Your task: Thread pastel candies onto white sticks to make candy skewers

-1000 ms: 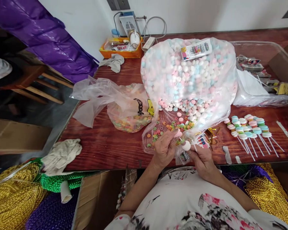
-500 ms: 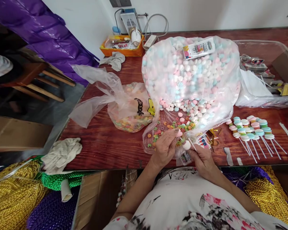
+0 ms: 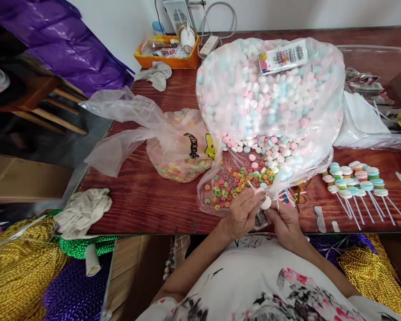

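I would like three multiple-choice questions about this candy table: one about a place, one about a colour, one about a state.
1. Where do the finished candy sticks lie?
A. on the table, right of the big bag
B. inside the orange tray
C. on the chair

2. What colour is the tray at the far edge of the table?
A. green
B. orange
C. black

3. What is the state of the big bag of pastel candies?
A. sealed shut
B. empty and folded
C. open toward the person, with candies spilling at its mouth

Answers: 1 A, the sticks rest in a row on the wood right of the bag. 2 B, its rim is plainly orange. 3 C, loose candies and small coloured rings lie in the open mouth, just ahead of the left hand and the right hand, whose fingers pinch a white candy on a thin stick.
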`<act>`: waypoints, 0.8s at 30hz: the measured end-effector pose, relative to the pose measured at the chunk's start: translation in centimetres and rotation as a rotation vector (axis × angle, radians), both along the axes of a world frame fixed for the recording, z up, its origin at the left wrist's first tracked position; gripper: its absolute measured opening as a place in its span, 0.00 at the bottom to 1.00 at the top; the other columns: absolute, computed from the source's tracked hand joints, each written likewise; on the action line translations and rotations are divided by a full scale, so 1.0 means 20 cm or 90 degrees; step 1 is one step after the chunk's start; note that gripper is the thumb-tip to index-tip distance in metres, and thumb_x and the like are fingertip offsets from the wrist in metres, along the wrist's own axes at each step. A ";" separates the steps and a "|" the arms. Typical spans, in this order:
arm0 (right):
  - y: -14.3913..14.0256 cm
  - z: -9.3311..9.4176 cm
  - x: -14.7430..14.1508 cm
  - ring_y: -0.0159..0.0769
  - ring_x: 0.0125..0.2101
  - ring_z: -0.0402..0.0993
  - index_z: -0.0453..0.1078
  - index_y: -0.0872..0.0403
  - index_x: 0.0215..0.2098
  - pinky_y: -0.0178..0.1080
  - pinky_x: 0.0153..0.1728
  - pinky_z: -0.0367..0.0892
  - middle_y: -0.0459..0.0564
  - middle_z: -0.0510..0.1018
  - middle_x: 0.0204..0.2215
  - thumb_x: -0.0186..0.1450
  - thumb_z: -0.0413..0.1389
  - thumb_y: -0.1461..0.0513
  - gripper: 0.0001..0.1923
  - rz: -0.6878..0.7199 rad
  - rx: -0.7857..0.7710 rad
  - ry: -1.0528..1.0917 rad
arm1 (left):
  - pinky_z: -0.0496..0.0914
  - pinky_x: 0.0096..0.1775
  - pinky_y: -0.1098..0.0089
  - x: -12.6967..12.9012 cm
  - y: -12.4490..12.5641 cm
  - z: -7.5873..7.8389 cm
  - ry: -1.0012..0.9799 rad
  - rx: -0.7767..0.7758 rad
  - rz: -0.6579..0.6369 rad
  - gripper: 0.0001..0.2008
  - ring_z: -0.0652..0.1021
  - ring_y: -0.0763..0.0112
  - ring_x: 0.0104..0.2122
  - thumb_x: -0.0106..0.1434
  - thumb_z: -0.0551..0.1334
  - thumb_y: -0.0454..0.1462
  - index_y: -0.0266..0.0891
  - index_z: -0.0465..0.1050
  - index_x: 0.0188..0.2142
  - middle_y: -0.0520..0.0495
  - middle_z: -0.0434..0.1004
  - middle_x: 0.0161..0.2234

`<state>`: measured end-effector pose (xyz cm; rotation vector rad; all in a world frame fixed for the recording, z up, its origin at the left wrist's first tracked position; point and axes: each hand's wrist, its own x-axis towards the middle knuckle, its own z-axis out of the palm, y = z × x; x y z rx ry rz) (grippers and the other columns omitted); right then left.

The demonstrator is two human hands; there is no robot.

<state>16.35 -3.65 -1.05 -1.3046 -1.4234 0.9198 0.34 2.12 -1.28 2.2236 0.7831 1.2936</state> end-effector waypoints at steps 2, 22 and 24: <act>0.02 0.00 0.03 0.28 0.20 0.60 0.74 0.51 0.37 0.33 0.24 0.59 0.40 0.66 0.20 0.73 0.52 0.61 0.10 -0.046 0.007 -0.005 | 0.78 0.50 0.63 0.00 0.01 0.00 0.004 0.000 -0.050 0.23 0.81 0.64 0.49 0.70 0.57 0.31 0.39 0.65 0.64 0.37 0.81 0.50; 0.02 -0.01 0.11 0.28 0.21 0.60 0.72 0.53 0.35 0.34 0.25 0.56 0.41 0.65 0.21 0.73 0.51 0.61 0.11 0.012 -0.004 -0.094 | 0.73 0.39 0.67 -0.27 0.50 0.03 -0.022 -0.374 0.058 0.06 0.79 0.67 0.35 0.53 0.74 0.37 0.38 0.81 0.28 0.46 0.80 0.34; 0.03 0.02 0.08 0.29 0.22 0.60 0.72 0.52 0.36 0.34 0.26 0.57 0.41 0.65 0.22 0.74 0.50 0.61 0.11 0.051 -0.004 -0.093 | 0.75 0.41 0.65 -0.28 0.44 0.08 -0.184 -0.441 0.033 0.07 0.80 0.66 0.36 0.51 0.76 0.37 0.39 0.81 0.27 0.46 0.82 0.33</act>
